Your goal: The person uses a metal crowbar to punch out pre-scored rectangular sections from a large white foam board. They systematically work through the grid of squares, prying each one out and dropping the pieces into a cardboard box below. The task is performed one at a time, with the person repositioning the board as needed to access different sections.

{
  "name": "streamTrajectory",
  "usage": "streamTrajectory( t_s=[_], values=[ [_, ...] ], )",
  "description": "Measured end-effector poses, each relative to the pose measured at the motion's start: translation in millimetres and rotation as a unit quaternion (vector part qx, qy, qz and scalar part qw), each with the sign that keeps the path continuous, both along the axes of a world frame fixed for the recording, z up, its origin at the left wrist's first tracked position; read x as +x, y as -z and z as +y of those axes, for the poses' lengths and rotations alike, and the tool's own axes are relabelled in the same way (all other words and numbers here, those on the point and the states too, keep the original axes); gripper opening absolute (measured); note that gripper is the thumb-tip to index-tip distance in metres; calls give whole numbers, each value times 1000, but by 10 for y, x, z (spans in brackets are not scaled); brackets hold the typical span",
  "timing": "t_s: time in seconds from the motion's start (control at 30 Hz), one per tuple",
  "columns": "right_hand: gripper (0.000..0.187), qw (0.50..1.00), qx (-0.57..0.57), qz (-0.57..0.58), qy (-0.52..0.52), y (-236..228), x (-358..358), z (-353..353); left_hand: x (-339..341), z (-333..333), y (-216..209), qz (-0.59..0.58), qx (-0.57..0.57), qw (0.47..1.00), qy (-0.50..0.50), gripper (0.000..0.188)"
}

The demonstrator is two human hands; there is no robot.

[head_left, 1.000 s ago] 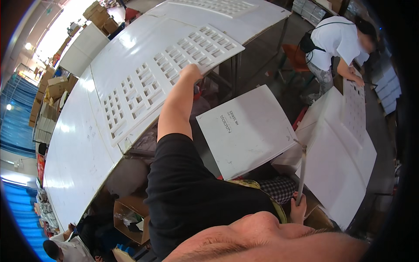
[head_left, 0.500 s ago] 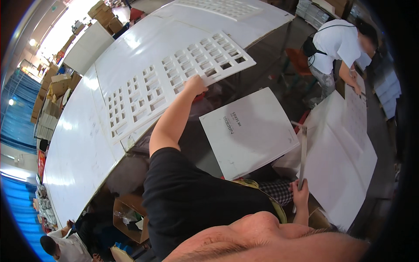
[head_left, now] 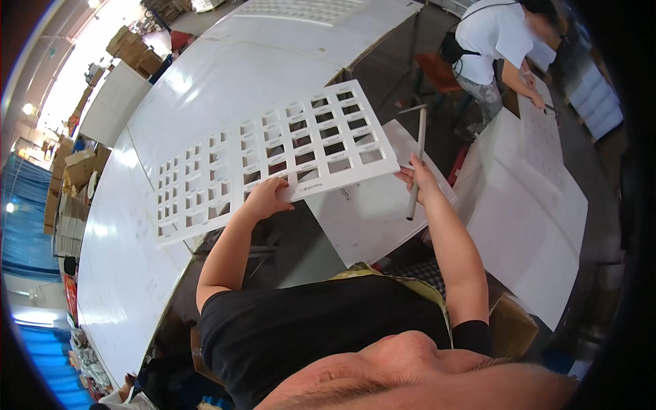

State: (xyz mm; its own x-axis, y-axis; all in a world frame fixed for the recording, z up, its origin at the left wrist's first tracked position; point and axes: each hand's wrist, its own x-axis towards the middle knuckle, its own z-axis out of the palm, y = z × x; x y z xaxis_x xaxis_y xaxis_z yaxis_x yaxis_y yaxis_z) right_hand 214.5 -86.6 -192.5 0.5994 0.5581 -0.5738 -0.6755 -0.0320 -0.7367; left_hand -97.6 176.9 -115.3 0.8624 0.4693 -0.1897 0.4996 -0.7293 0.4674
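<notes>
A white panel [head_left: 238, 164] with rows of rectangular cut-outs lies partly on the white table, its right end reaching out past the edge. My left hand [head_left: 268, 199] grips its near edge, thumb below and fingers on top. In my right hand [head_left: 421, 181] is a slim grey bar [head_left: 421, 133] with a thin crosspiece at its far end. The fingertips of that hand are at the panel's right corner; whether they grip it too, I cannot tell. Beneath the panel's right end sits a white printed board [head_left: 362, 222], partly covered by it.
The large white table [head_left: 123, 225] stretches along the left, with another cut-out panel [head_left: 301, 9] at its far end. White sheets [head_left: 526, 212] slope down at the right. Beyond them a co-worker [head_left: 502, 34] bends over a surface. A cardboard box [head_left: 512, 324] stands by my right elbow.
The panel's right end has come toward me, over the printed board. My right hand has risen from low at the right to the panel's corner, bringing the bar. My left hand has shifted nearer.
</notes>
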Motion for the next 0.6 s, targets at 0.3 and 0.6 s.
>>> streamTrajectory(
  t_s=[0.3,0.6],
  values=[
    [32,985,42,-167,-17,-96,-62,259,-267,-373,400,-25,42,998,-46,80],
    [34,970,25,-242,-17,-441,-322,163,-997,-649,1162,-417,-314,482,-704,58]
  ],
)
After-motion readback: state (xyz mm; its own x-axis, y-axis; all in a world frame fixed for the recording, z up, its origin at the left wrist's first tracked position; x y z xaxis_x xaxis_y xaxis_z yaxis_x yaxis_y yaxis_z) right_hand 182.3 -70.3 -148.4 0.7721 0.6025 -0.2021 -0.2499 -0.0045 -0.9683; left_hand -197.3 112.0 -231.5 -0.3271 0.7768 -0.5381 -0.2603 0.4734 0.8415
